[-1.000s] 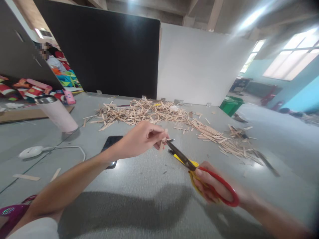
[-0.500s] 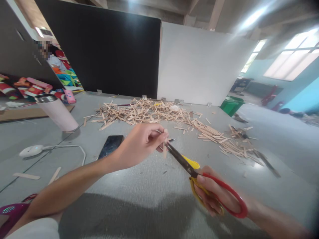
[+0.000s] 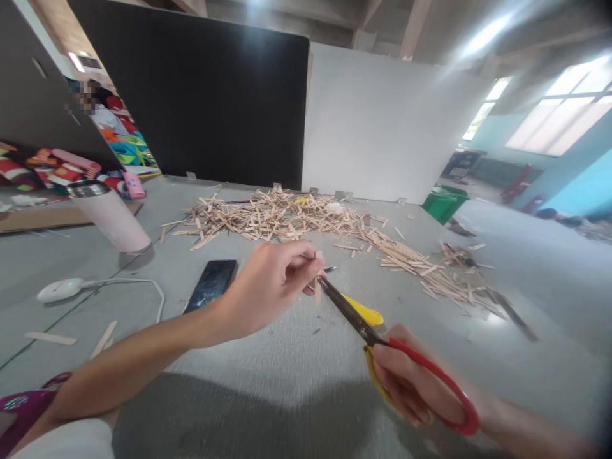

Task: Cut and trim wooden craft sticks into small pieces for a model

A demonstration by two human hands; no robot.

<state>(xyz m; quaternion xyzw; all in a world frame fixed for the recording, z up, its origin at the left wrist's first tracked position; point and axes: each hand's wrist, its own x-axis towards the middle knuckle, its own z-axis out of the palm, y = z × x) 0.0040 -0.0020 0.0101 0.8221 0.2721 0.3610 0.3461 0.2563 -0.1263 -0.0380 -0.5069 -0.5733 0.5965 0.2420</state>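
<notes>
Between the thumb and fingers of my left hand (image 3: 272, 284) a thin wooden craft stick (image 3: 318, 293) is pinched upright, its lower end sticking out below. My right hand (image 3: 406, 370) grips scissors (image 3: 351, 312) by their red and yellow handles. The dark blades point up and left, and their tips meet the stick just by my left fingertips. How far the blades are apart at the tips is hard to make out. Behind the scissors lies a yellow-handled tool (image 3: 366, 311) on the grey table (image 3: 287, 382), partly hidden by the blades and my left hand.
A heap of wooden sticks (image 3: 268, 213) spreads along the back, trailing right to a knife-like blade (image 3: 514, 315). On the left are a phone (image 3: 210, 285), a pink tumbler (image 3: 112, 220) and a white corded device (image 3: 60, 291). Black and white panels (image 3: 382, 121) stand behind.
My right hand and the scissor handles have shifted slightly down and right. The yellow handle loop looks a little more closed. My left hand has dropped very slightly, still holding the stick.
</notes>
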